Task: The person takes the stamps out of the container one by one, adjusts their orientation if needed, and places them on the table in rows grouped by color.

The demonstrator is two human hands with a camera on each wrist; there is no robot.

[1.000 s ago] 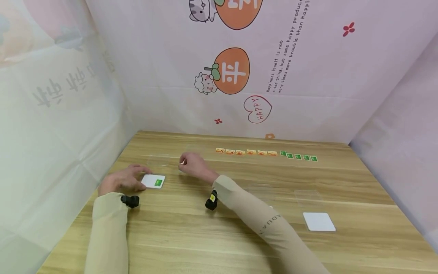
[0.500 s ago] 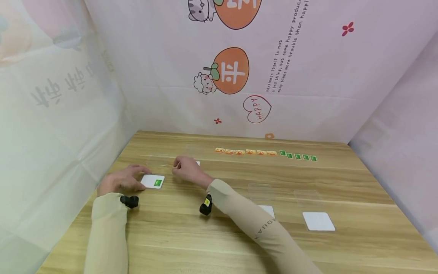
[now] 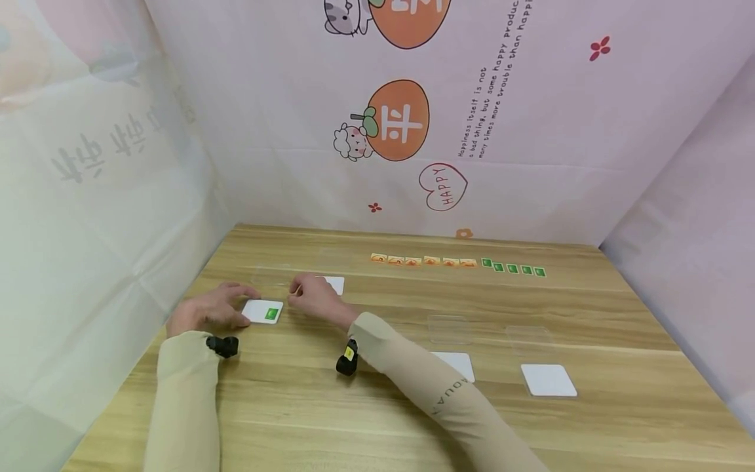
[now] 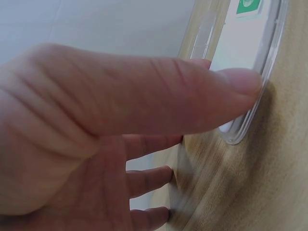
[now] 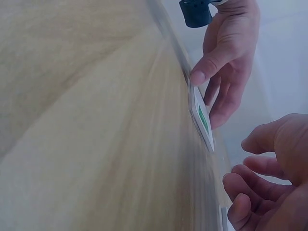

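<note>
My left hand (image 3: pixel 213 309) holds a white square tile (image 3: pixel 255 311) at its edges on the left of the table. A small green picture piece (image 3: pixel 272 314) lies at the tile's right side. The left wrist view shows the thumb on the edge of this tile (image 4: pixel 240 45), which has a clear plastic rim. Just to the right hovers my right hand (image 3: pixel 318 300), fingers loosely curled, nothing visible between thumb and fingers in the right wrist view. Behind that hand, a second white square (image 3: pixel 335 284) is partly covered.
Along the back of the wooden table runs a row of orange picture pieces (image 3: pixel 413 261), followed by several green ones (image 3: pixel 512 269). Two more white squares (image 3: pixel 549 380) lie at the right, one partly behind the right sleeve (image 3: pixel 430 387). Clear plastic covers (image 3: pixel 450 330) lie beyond the squares.
My right hand has moved left and slightly nearer, toward the tile under my left hand. More of the white square behind it and the one by the sleeve now shows. My left hand stays put.
</note>
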